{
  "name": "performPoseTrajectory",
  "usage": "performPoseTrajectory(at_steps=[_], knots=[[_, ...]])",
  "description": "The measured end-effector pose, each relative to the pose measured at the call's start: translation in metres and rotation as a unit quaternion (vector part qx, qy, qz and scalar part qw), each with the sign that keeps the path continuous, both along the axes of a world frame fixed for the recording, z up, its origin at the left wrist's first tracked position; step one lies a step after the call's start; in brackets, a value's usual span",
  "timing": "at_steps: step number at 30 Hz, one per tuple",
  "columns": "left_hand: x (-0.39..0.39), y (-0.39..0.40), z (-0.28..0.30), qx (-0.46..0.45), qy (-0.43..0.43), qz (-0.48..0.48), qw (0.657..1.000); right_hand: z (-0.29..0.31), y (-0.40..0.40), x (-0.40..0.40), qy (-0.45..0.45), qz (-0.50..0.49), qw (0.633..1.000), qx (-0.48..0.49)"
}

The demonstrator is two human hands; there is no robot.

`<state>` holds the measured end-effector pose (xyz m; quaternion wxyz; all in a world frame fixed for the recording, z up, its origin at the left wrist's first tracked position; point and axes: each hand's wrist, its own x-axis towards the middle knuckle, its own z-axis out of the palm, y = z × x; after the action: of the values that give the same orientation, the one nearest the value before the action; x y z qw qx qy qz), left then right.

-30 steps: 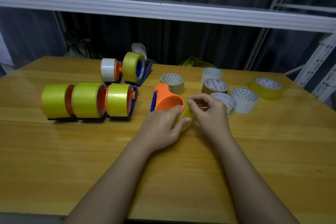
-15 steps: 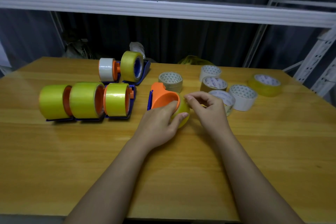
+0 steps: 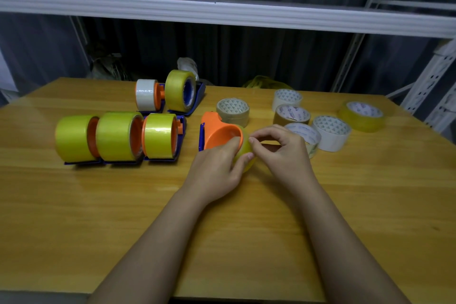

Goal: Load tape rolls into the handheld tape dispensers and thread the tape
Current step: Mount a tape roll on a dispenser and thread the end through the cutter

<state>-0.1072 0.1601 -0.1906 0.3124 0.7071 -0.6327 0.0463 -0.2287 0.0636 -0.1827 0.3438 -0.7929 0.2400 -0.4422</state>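
Mid-desk, your left hand grips the orange dispenser with its yellow roll; your right hand pinches at the roll's edge, likely freeing the tape end. Next: thread it. Beyond lie loaded dispensers and spare rolls.

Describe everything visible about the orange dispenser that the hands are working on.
The orange dispenser looks like smooth plastic, with a rounded orange body and a dark blue part along its left edge. It rests on the wooden table, right of the row of loaded dispensers. A yellow tape roll sits against its right side, mostly hidden. The left hand grips the dispenser and roll; the right hand pinches at the roll's surface.
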Motion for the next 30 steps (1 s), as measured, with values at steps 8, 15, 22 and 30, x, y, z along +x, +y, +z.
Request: performPoseTrajectory(at_steps=[8,15,22,30], knots=[[-0.003,0.0,0.002,0.015,-0.031,0.006,0.999,-0.001,0.002,0.004,0.011,-0.001,1.0,0.008],[-0.001,-0.001,-0.001,0.005,-0.015,0.001,1.0,-0.003,-0.005,0.004,-0.011,-0.023,0.995,0.1],[0.0,-0.001,-0.001,-0.004,0.021,0.001,1.0,0.0,-0.002,0.002,-0.021,0.019,0.993,0.117],[0.001,-0.003,-0.004,-0.005,-0.007,0.013,1.0,0.002,-0.001,0.003,-0.002,0.001,0.997,0.075]])
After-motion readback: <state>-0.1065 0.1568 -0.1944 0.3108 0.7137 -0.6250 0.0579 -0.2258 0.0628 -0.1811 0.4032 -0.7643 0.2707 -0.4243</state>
